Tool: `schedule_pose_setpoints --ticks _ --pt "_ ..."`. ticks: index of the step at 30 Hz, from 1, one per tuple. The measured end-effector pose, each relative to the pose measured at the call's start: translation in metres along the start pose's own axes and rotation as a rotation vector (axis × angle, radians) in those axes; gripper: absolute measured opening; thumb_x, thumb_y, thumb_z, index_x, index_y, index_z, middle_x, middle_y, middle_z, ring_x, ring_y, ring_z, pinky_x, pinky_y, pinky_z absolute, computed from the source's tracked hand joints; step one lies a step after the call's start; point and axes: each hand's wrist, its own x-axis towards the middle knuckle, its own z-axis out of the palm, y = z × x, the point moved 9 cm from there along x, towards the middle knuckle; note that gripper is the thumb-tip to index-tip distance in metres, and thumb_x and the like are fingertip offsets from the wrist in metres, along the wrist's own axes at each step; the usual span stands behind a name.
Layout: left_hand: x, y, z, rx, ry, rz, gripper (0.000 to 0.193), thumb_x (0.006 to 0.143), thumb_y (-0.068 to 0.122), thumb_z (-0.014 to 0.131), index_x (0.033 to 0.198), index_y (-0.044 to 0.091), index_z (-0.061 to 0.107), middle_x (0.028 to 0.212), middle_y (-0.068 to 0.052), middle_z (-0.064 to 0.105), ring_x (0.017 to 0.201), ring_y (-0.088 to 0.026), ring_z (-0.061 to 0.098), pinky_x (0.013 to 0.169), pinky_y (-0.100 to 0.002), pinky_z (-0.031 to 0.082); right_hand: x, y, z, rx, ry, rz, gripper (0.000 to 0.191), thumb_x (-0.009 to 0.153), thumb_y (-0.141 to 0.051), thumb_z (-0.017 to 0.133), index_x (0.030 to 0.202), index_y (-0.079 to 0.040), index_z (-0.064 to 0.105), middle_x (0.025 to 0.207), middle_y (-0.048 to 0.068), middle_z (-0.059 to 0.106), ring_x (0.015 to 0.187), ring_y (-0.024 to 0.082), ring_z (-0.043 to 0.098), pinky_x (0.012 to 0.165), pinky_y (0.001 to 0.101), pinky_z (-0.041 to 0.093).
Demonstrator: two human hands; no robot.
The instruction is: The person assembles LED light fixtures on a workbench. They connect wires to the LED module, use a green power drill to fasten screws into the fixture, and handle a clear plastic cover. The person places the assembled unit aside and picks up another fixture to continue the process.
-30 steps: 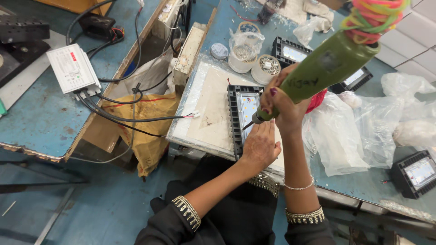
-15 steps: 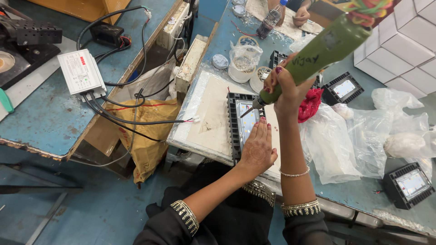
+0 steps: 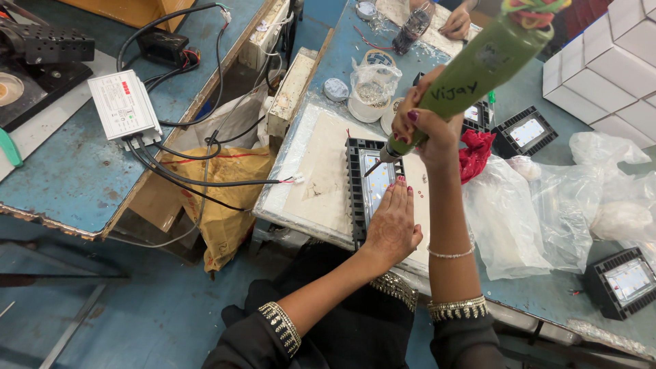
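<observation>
A black LED floodlight housing (image 3: 369,191) lies flat on a pale work board (image 3: 321,174) at the near edge of your blue bench (image 3: 547,294), its light panel facing up. Your left hand (image 3: 391,225) rests on it palm down, fingers spread flat over the lower part of the panel, holding nothing. Your right hand (image 3: 424,123) is wrapped tight round the lower end of a green electric screwdriver (image 3: 478,65), tilted w/ its body running up & to the right; the bit tip sits just above the housing's upper part, and whether it touches can't be told from here.

Just beyond the housing stand a plastic-lined white tub (image 3: 369,92) & a small round tin (image 3: 336,89). A red cloth (image 3: 475,154) lies just right of your right forearm, w/ crumpled clear plastic bags (image 3: 533,212) spread further right. Two more black floodlights sit on the bench: one (image 3: 525,131) near the red cloth, another (image 3: 625,281) at the far right edge. White cartons (image 3: 615,61) are stacked at top right.

Across the gap to the left, a second blue table (image 3: 61,178) carries a white LED driver box (image 3: 124,106) w/ black cables (image 3: 198,178) trailing toward the board. A yellow-brown sack (image 3: 219,205) hangs between the two tables. At top, another person's hand (image 3: 456,24) rests by a dark bottle (image 3: 412,29).
</observation>
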Motion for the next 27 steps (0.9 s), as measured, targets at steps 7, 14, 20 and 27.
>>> schedule_pose_setpoints --ticks 7,14,20,27 --pt "-0.001 0.002 -0.005 0.041 -0.024 0.002 0.085 0.082 0.036 0.064 0.141 -0.022 0.040 0.151 -0.038 0.039 0.148 -0.042 0.033 0.126 -0.045 0.019 0.015 0.008 0.011 0.140 -0.236 0.063 0.031 0.078 -0.006 0.058 0.102 -0.004 0.039 0.064 0.008 0.043 0.041 0.016 0.042 0.045 0.0296 0.043" --pt "-0.005 0.006 -0.009 0.049 -0.064 -0.005 0.084 0.086 0.036 0.062 0.143 -0.021 0.039 0.152 -0.036 0.039 0.149 -0.041 0.032 0.126 -0.046 0.019 0.010 0.022 0.008 0.130 -0.157 0.104 0.030 0.077 -0.004 0.058 0.098 -0.004 0.038 0.064 0.009 0.041 0.039 0.015 0.039 0.040 0.0274 0.038" --pt "-0.008 0.007 -0.009 0.039 -0.064 -0.021 0.082 0.086 0.035 0.059 0.143 -0.020 0.039 0.153 -0.037 0.037 0.149 -0.042 0.031 0.125 -0.046 0.019 0.004 0.017 0.001 0.127 -0.098 0.066 0.030 0.078 -0.005 0.058 0.100 -0.004 0.038 0.058 0.008 0.041 0.039 0.015 0.040 0.041 0.0287 0.040" --pt "-0.005 0.008 -0.010 0.049 -0.054 -0.011 0.081 0.085 0.035 0.060 0.142 -0.020 0.042 0.153 -0.038 0.037 0.150 -0.042 0.032 0.126 -0.046 0.019 -0.002 -0.004 -0.017 0.009 0.131 -0.033 0.030 0.083 -0.006 0.059 0.107 -0.003 0.041 0.063 0.008 0.044 0.043 0.017 0.043 0.045 0.0309 0.044"
